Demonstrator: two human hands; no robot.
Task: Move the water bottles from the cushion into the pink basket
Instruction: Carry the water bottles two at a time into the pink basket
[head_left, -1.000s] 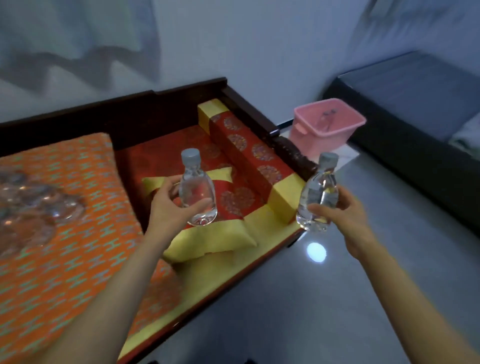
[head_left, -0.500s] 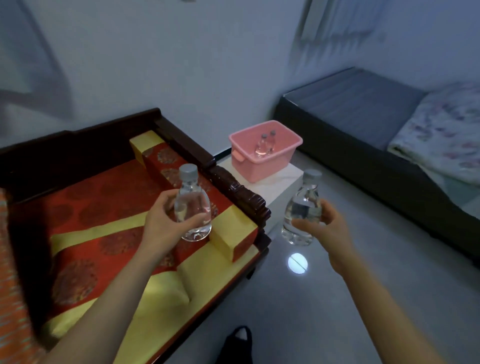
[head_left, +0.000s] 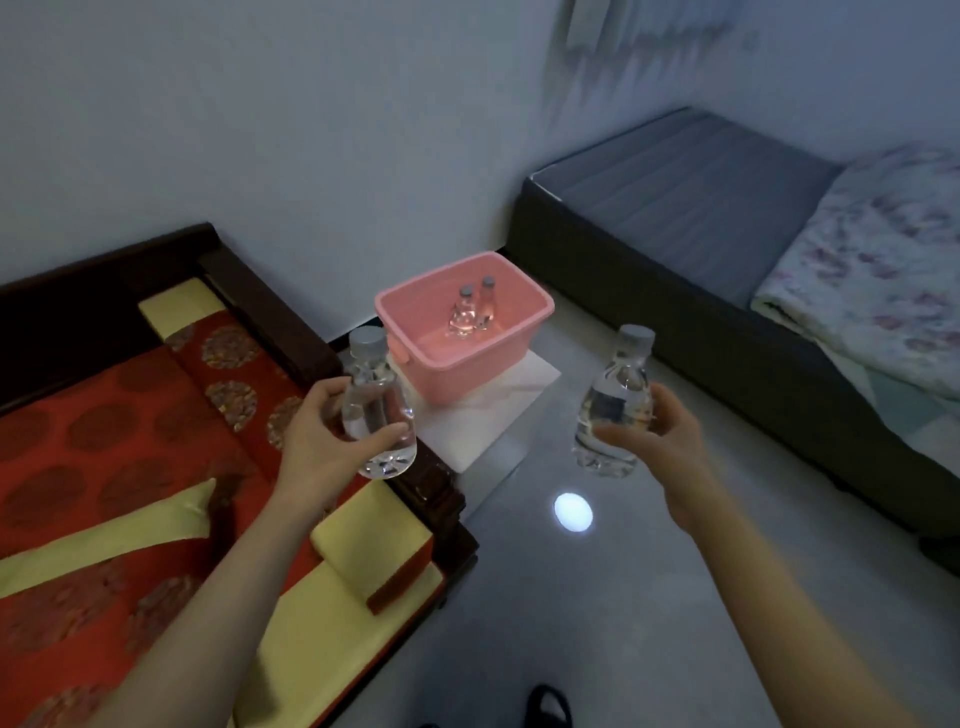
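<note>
Water bottles fill both your hands: your left hand (head_left: 317, 441) wraps its fingers (head_left: 382, 434) around one upright bottle (head_left: 376, 410) above the couch's dark wooden armrest (head_left: 436, 499), and your right hand (head_left: 660, 441) grips a second bottle (head_left: 615, 405) over the grey floor (head_left: 597, 597). Ahead, between them, the pink basket (head_left: 467, 358) sits on a white stand (head_left: 488, 415) with two bottles (head_left: 470, 312) standing inside. A dark bed (head_left: 701, 208) lies to the right.
</note>
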